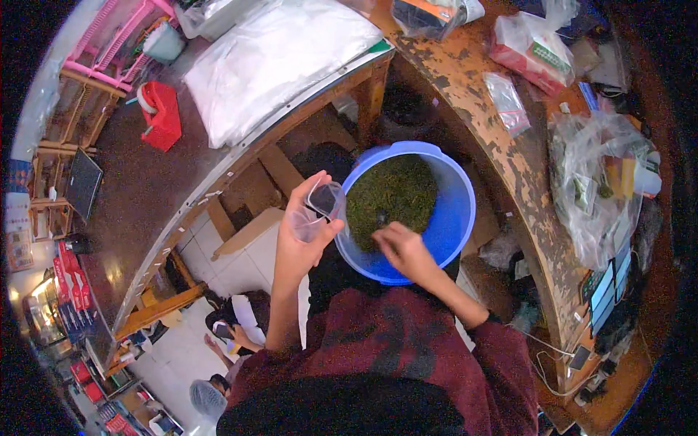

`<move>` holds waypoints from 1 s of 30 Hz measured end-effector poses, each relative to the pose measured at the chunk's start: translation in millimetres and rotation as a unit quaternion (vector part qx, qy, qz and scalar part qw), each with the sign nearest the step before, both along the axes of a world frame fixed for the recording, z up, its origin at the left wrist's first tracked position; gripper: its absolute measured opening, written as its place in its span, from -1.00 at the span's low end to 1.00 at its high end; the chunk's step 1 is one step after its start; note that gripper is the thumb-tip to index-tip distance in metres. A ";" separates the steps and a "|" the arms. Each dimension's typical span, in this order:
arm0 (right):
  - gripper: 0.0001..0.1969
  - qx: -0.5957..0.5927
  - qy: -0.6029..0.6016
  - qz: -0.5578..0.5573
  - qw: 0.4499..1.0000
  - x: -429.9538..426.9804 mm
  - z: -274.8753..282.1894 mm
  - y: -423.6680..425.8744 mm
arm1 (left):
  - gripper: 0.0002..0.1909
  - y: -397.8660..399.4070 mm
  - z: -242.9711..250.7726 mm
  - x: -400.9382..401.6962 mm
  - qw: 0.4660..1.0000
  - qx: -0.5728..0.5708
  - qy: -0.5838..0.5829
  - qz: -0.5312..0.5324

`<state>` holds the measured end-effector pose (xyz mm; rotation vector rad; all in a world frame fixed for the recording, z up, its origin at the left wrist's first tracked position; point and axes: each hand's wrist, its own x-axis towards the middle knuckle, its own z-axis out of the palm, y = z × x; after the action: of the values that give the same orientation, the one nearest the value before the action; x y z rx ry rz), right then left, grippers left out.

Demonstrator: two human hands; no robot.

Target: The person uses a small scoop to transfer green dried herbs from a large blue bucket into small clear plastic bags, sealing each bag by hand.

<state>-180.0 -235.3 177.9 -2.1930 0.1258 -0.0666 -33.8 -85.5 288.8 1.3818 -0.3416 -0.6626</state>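
Observation:
My left hand (305, 234) grips a small clear plastic bag (311, 220), its mouth spread wide between thumb and fingers. The bag is at the left rim of a blue plastic bucket (466, 201). Inside the bucket lies a mass of green, dried, leaf-like material (392, 191). Over it, inside the rim, is my right hand (406, 250), blurred, with fingers drawn together. A small dark spot (381, 218) shows just beyond those fingertips; whether they hold a utensil or a pinch of the material is unclear.
White plastic sheeting (283, 65) and a red tape dispenser (162, 114) rest on the left table. The worn wooden table (452, 82) at right bears plastic bags (594, 180) and a phone (581, 358). Cardboard (248, 234) lies below. Another person (210, 395) is at lower left.

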 end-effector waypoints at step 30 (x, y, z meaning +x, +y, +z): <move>-0.70 0.310 -0.194 -0.451 0.815 -72.5 77.9 -69.6 | -0.31 -45.4 -48.6 -17.8 0.987 0.013 -0.108 -0.115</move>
<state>-252.5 -304.9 255.8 -1.2642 0.8249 -0.8735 -51.6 -130.9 240.3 1.4562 -0.6741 -0.7085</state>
